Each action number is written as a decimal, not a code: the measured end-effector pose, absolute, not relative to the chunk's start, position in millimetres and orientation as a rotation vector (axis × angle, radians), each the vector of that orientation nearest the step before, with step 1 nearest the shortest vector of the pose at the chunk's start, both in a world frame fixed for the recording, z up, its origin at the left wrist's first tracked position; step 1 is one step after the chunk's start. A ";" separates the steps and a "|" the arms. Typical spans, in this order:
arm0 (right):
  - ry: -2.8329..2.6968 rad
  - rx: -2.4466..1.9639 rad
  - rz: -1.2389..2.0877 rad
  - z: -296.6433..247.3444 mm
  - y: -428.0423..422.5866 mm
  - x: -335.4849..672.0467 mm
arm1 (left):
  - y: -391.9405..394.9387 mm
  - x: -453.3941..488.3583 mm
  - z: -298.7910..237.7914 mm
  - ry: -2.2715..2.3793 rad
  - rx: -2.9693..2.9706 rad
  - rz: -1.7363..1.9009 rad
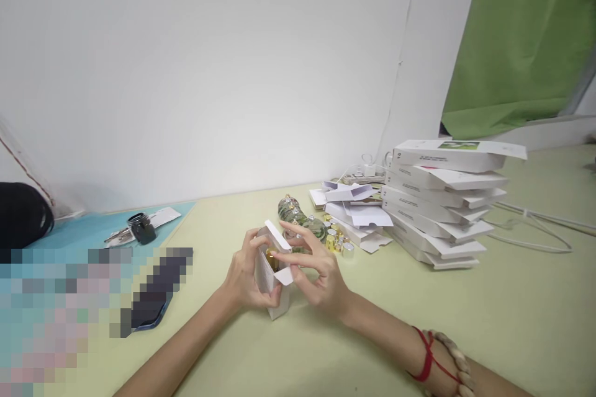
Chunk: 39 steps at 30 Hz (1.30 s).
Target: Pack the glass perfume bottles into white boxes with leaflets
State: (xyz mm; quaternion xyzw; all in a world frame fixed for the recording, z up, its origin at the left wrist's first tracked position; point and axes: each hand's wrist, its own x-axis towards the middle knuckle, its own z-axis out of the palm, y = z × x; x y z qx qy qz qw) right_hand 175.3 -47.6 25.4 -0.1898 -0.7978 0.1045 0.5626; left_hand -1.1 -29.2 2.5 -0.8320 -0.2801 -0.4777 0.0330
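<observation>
**Small box held over the table**

Head view: the left hand [243,280] is wrapped tight around a small white cardboard box [265,278], upright just above the pale yellow-green table [512,322], top flap open and a gold-capped bottle [271,258] inside. The right hand [321,282] touches the box mouth, fingers fanned out; whether it pinches the flap cannot be told. Behind lie loose gold caps [338,242] and a stack of flat white cartons [437,208].
</observation>
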 end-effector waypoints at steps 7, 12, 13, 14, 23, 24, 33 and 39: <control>-1.846 -0.595 0.383 24.9 -48.7 174.9 | -29.5 -11.8 20.6 -0.539 -2.466 -1.253; -1.787 -0.666 0.541 31.7 -46.5 175.8 | -30.4 -9.3 19.8 -0.685 -2.357 -1.346; -1.772 -0.675 0.536 32.0 -45.9 175.9 | -29.1 -8.2 15.9 -0.733 -2.345 -1.362; -1.760 -0.683 0.524 32.0 -45.2 176.1 | -27.9 -6.5 11.2 -0.804 -2.327 -1.403; -1.705 -0.728 0.432 37.9 -37.0 182.0 | -34.7 20.9 -10.6 -1.464 -2.651 -1.766; -1.713 -0.742 0.387 38.4 -36.0 182.7 | -35.1 20.6 -9.3 -1.472 -2.660 -1.756; -1.868 -0.871 0.016 36.2 -34.7 183.9 | -27.6 -3.1 -3.3 -1.528 -2.439 -1.487; -1.925 -0.853 -0.168 35.2 -32.9 182.8 | -22.7 -18.1 10.6 -1.395 -2.411 -1.317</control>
